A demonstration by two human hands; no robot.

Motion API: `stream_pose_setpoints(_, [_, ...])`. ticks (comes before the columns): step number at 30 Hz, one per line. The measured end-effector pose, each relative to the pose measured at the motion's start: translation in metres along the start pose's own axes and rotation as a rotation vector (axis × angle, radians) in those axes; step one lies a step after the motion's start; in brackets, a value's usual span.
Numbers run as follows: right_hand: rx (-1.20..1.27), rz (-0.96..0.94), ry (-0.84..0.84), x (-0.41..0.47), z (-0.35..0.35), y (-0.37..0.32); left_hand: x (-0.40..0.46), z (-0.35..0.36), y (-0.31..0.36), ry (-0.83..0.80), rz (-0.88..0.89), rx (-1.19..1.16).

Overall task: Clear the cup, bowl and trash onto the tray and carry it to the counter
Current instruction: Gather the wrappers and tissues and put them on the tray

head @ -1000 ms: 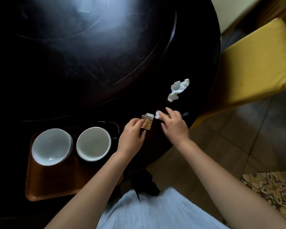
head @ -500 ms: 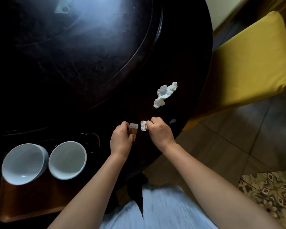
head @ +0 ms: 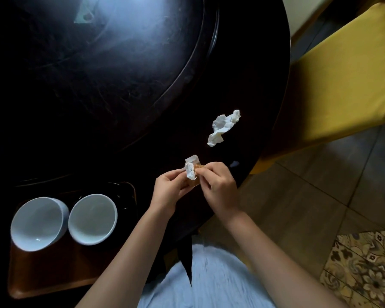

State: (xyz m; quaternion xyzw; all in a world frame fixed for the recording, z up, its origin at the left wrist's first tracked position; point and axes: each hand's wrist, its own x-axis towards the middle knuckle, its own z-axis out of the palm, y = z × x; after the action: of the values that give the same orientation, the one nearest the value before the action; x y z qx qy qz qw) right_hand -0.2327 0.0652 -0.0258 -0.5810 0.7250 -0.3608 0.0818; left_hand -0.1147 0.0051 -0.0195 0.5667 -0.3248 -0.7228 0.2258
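Two white vessels, a bowl (head: 38, 223) and a cup (head: 92, 218), stand side by side on a brown tray (head: 42, 278) at the lower left of the dark round table. Above the table's near edge my left hand (head: 170, 193) and my right hand (head: 218, 187) meet. Both pinch a small white and brown wrapper (head: 191, 171) between their fingertips. A crumpled white tissue (head: 223, 126) lies on the table, beyond my right hand and apart from it.
The dark table (head: 120, 85) has a raised round inner disc. A yellow cushioned chair (head: 342, 81) stands right of the table. Tiled floor and a patterned rug (head: 365, 270) lie at the lower right. A pale scrap (head: 86, 13) lies far back on the table.
My two hands came together, joining the small white piece with the brown wrapper. The view shifted, so the tray sits a little higher and further right than half a second ago.
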Motion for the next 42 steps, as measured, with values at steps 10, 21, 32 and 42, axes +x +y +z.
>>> stream_pose_setpoints(10, [0.040,-0.124,-0.190,0.001,-0.006,0.015,-0.009,0.004,-0.005,0.057,0.005,-0.099])
stream_pose_setpoints(21, [-0.508,0.202,-0.528,0.106,0.003,0.099,-0.002,-0.005,-0.004,0.085,-0.026,-0.132])
stream_pose_setpoints(32, [-0.422,0.186,-0.435,0.118,0.010,0.099,0.000,-0.009,0.001,0.089,-0.017,-0.093])
stream_pose_setpoints(42, [-0.212,0.013,-0.264,0.087,0.001,0.067,-0.014,-0.017,0.011,0.123,0.002,-0.084])
